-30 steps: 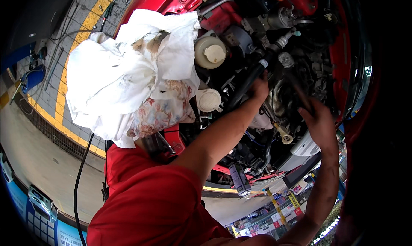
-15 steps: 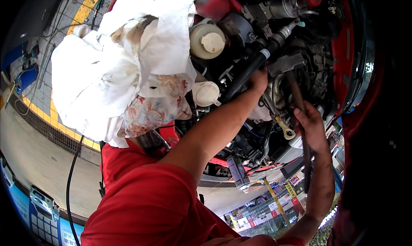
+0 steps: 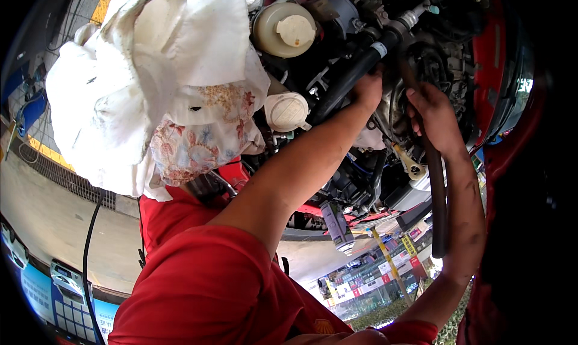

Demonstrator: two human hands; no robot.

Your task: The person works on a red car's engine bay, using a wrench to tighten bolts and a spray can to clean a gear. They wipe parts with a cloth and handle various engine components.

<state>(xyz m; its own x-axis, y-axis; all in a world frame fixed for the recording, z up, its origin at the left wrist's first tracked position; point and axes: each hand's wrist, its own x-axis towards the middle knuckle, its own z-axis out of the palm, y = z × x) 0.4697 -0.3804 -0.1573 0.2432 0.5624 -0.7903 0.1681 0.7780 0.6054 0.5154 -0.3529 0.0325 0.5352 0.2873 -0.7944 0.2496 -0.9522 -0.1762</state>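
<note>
In the open engine bay of a red car, my left hand (image 3: 366,91) reaches in under a thick black hose (image 3: 346,80), fingers curled; what they hold is hidden. My right hand (image 3: 430,113) grips the long dark handle (image 3: 436,200) of a hammer-like tool, whose upper end is smeared by motion beside the hose. Just below it lies a yellowish ring-ended part (image 3: 409,162). Left of my hands are a cream reservoir (image 3: 271,35) and a round white cap (image 3: 286,111).
Stained white rags (image 3: 102,110) and floral cloth (image 3: 198,140) cover the left of the bay. A spray can (image 3: 337,227) sits at the near edge. A black cable (image 3: 91,242) hangs over the floor; tools lie beyond the yellow line at far left.
My right hand has moved up and deeper into the bay with the tool, whose head is now blurred. My left hand stays by the hose. The view has shifted slightly.
</note>
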